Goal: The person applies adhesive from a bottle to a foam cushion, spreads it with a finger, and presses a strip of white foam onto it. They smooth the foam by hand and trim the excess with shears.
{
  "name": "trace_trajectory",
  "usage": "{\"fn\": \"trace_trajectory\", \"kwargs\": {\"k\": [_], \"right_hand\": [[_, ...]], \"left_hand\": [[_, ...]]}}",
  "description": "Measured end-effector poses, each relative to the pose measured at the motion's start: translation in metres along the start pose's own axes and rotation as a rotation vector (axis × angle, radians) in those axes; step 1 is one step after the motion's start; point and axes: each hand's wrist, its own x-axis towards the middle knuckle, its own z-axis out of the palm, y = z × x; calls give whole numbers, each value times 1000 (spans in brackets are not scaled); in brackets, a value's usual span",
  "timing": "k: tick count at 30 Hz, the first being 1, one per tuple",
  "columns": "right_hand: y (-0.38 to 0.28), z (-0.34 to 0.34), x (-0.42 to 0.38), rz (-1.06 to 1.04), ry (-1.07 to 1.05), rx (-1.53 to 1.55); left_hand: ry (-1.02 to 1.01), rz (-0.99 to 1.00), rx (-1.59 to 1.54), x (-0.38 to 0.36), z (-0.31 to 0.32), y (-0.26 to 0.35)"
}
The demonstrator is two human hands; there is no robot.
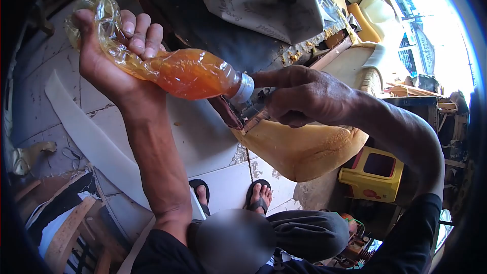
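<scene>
My left hand (119, 50) is wrapped round a crumpled clear plastic bottle (190, 73) of amber-orange liquid. The bottle lies tilted nearly sideways, its squashed end up at the left. Its pale cap (244, 89) points right. At the cap, my right hand (309, 96) has its index finger stretched out, the tip at the cap's end. Its other fingers are curled, and I see nothing held in them. Below and behind the hands is a yellowish foam pad (299, 152) beside a dark board (203, 25).
Grey printed sheeting (264, 2) drapes over the dark board. A long white foam strip (91, 122) lies on the tiled floor (223, 187). At the right is a yellow plastic stool or crate (373, 187); at the lower left, a wooden chair frame (71, 228).
</scene>
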Motion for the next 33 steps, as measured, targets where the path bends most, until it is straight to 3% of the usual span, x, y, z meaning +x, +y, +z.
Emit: {"fn": "trace_trajectory", "kwargs": {"k": [4, 10, 12, 16, 19, 21, 28, 32, 33], "right_hand": [[-7, -4, -2, -61, 55, 43], [-16, -6, -2, 4, 126, 82], [-16, -7, 1, 66, 41, 36], [-16, -10, 0, 17, 90, -75], [-16, -31, 2, -33, -12, -128], [-11, -47, 11, -36, -122, -673], [68, -77, 79, 434, -358, -904], [104, -83, 100, 447, -517, -873], [108, -84, 101, 270, -578, -952]], "left_hand": [[5, 186, 108, -7, 12, -1], [-30, 167, 57, -4, 5, -7], [-29, 184, 79, -4, 7, -9], [-7, 211, 160, -2, 7, -6], [101, 280, 345, -4, 6, -11], [138, 215, 312, -4, 0, -13], [-99, 131, 120, -2, -9, -9], [-228, -94, 118, 3, -19, -5], [-230, -96, 113, 3, -20, -5]]}}
